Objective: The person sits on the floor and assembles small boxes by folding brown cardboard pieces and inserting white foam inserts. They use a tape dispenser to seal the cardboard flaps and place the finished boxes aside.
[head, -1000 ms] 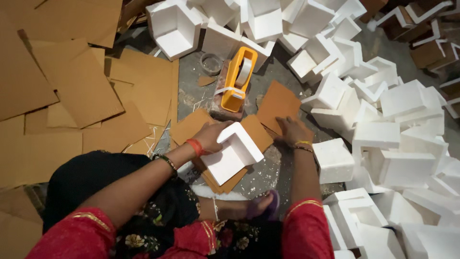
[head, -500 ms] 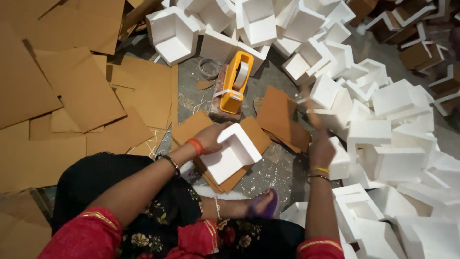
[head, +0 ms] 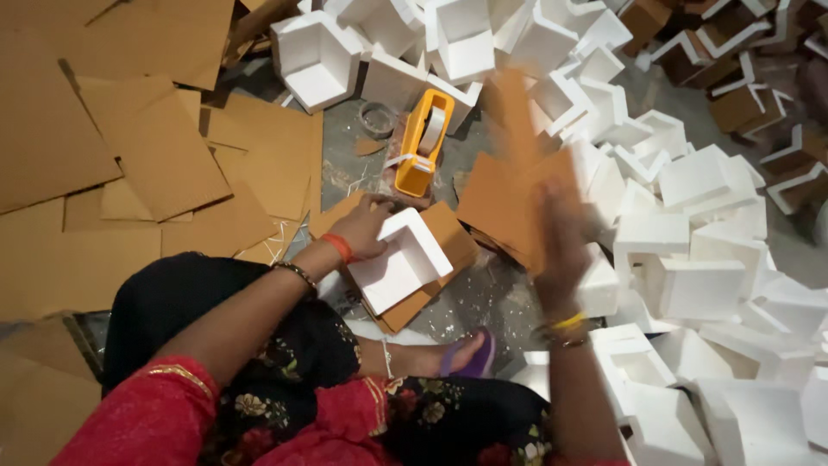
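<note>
My left hand [head: 366, 226] rests on the upper left edge of a white foam corner piece [head: 404, 266] and holds it down on a stack of brown cardboard pieces [head: 448, 237]. My right hand [head: 561, 250] is raised and blurred with motion. It grips a brown cardboard piece [head: 509, 194] lifted off the floor, to the right of the foam piece. A yellow tape dispenser [head: 423, 142] stands just beyond the foam piece.
Large brown cardboard sheets [head: 164, 164] cover the floor on the left. A heap of white foam corner pieces [head: 690, 233] fills the right and far side. A tape ring [head: 377, 119] lies by the dispenser. My foot in a purple sandal [head: 473, 354] is below.
My right hand left the cardboard by the foam piece, swung right, and now lifts a cardboard piece in a blur. The left hand stays on the foam piece.
</note>
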